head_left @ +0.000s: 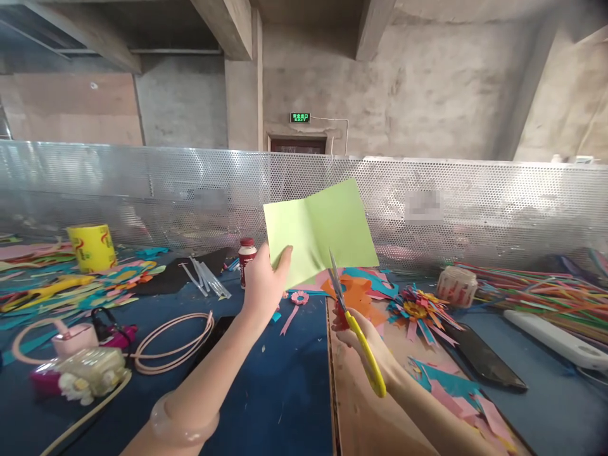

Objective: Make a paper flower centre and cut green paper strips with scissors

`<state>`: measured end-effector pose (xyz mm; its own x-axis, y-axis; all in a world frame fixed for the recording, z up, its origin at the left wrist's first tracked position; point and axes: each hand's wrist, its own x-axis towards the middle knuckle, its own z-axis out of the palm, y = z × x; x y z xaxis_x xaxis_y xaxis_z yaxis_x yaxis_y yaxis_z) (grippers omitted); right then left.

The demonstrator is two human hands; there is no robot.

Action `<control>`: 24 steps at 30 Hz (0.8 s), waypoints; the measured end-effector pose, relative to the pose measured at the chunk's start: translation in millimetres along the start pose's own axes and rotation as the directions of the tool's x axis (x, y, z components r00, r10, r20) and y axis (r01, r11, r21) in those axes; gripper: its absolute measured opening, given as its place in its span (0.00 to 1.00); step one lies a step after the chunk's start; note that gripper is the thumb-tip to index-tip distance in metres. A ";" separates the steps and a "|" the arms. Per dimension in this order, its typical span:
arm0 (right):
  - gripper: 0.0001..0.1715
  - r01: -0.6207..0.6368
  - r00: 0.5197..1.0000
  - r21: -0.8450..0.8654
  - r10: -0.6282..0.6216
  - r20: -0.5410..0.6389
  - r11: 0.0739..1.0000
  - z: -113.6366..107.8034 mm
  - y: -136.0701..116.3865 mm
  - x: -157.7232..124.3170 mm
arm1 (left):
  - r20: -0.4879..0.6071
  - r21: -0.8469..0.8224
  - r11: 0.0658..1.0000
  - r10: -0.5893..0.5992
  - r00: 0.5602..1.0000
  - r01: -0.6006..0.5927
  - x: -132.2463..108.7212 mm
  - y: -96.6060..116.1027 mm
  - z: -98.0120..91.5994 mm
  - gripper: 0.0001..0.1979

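- Clock positions taken from the held sheet. At 9 o'clock, far left: multicoloured flat paper pieces (128,278) lie spread out, apparently cut already.
- At 8 o'clock: our left hand (263,278), clamped on the sheet's lower-left part, thumb on the near face.
- At 7 o'clock: small pink paper flower with a ribbon-like tail (299,297) on the blue tabletop (280,386); looks complete.
- Centre: pale-green rectangular paper sheet (332,221), raised above the table, bent along a middle crease. Outer edges look straight; we see no cut, so we judge this sheet's cutting not yet begun.
- At 5 o'clock: metal scissors with yellow-and-red handles (354,323), blades pointing towards 12, tips overlapping the sheet's lower edge. Contact: cannot tell.
- Also at 5: our right hand (380,348), closed around the scissor handles, apart from the left.
- At 4 o'clock: multicoloured layered paper rosette (415,309), seemingly assembled.
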<state>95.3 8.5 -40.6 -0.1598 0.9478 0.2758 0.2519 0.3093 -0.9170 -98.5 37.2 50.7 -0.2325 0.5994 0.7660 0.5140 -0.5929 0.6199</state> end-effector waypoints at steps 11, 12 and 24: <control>0.16 0.035 0.999 0.106 -0.033 -0.024 0.994 4.1 -1.3 -3.0 | 0.062 -0.036 0.996 -0.078 0.995 0.081 -5.7 8.1 2.0 0.11; 0.16 0.034 0.999 0.111 -0.031 -0.025 0.993 4.2 -1.5 -3.2 | 0.066 -0.036 0.996 -0.079 0.995 0.082 -5.9 8.8 2.0 0.11; 0.14 0.027 0.999 -0.037 -0.028 -0.040 0.999 2.4 -4.4 -5.3 | 0.087 -0.098 0.988 -0.114 0.990 0.123 -9.3 11.8 4.0 0.09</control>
<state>92.7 1.9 -38.7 -0.1288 0.9411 0.3126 0.2825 0.3369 -0.8981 -87.0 26.8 50.2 -0.2169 0.7076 0.6725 0.3981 -0.5649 0.7228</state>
